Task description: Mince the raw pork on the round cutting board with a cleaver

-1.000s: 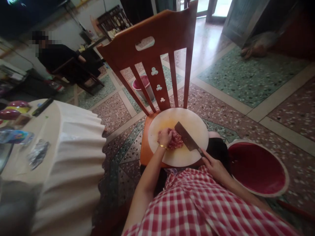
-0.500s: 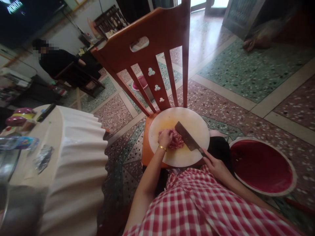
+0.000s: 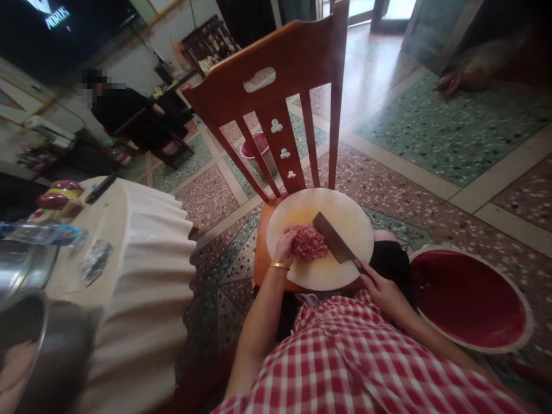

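Note:
A mound of chopped red meat [image 3: 309, 242] lies on a round, pale cutting board [image 3: 345, 207] set on a wooden chair seat. My left hand [image 3: 285, 247], with a gold bracelet at the wrist, rests against the left edge of the meat, fingers extended along it; some fingertips are hidden. Wrapped around a dark handle, my right hand [image 3: 379, 290] grips a cleaver [image 3: 336, 240]. The broad blade lies slanted over the board at the right side of the meat, its tip pointing up and left.
Beyond the board rises the chair back [image 3: 297, 52]. A large red basin [image 3: 470, 299] stands on the floor at right. The cloth-covered table [image 3: 150, 247] at left bears a knife [image 3: 101, 188], foil [image 3: 95, 261] and a metal pot [image 3: 64, 345]. A person [image 3: 125, 109] sits farther back.
My left hand has drawn back from on top of the meat to its left edge, uncovering more of the pile. The cleaver stays in my right hand. The view has shifted slightly left.

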